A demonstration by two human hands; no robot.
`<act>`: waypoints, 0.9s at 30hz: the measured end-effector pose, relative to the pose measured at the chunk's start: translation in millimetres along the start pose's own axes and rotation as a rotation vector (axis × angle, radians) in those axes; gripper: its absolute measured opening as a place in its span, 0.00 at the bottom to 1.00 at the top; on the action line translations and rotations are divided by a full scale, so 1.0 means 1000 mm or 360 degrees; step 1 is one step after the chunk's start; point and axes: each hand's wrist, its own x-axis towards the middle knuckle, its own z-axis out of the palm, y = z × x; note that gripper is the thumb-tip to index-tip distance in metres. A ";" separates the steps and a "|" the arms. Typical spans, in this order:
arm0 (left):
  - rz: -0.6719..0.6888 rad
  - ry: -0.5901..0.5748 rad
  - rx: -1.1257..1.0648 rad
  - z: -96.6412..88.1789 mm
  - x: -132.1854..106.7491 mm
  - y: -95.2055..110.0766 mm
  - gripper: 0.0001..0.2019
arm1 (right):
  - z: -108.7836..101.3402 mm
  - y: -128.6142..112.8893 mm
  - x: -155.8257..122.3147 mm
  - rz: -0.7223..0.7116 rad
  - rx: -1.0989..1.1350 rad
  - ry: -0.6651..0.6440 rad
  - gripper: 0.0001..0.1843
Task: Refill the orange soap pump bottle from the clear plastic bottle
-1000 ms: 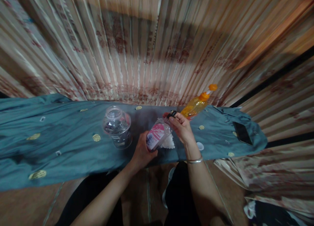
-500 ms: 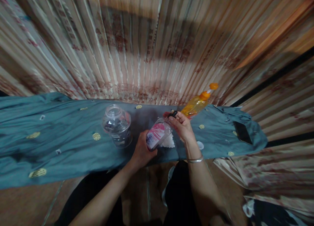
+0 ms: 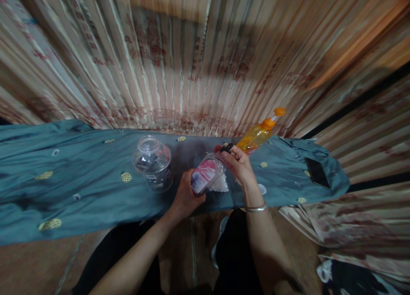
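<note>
My left hand (image 3: 185, 197) is wrapped round the base of a small clear bottle with a pink and white label (image 3: 206, 175), held tilted over the table. The fingers of my right hand (image 3: 240, 167) are closed on the dark cap (image 3: 226, 149) at the bottle's top. A silver bangle (image 3: 255, 208) sits on my right wrist. Under the bottle lies a white lacy piece (image 3: 220, 185) on the teal cloth (image 3: 80, 179).
A clear glass jar (image 3: 153, 162) stands left of my hands. An orange bottle with a pump top (image 3: 259, 135) stands behind my right hand. A small white lid (image 3: 262, 189) and a dark phone (image 3: 317, 172) lie to the right. Striped curtains hang behind.
</note>
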 end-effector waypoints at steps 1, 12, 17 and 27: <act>0.0003 -0.0004 0.0002 0.000 0.000 0.000 0.40 | -0.001 -0.002 0.000 -0.0003 0.0008 -0.0015 0.32; 0.0049 -0.0028 0.0016 -0.001 0.001 0.004 0.41 | -0.008 -0.021 -0.007 -0.0009 -0.0008 -0.0123 0.30; 0.0060 -0.0060 0.0020 -0.002 0.002 0.007 0.40 | -0.010 -0.023 -0.007 -0.0033 -0.0053 -0.0126 0.32; 0.0064 -0.0027 0.0034 0.000 0.002 0.003 0.40 | -0.016 -0.019 -0.007 -0.0034 -0.0059 -0.0130 0.34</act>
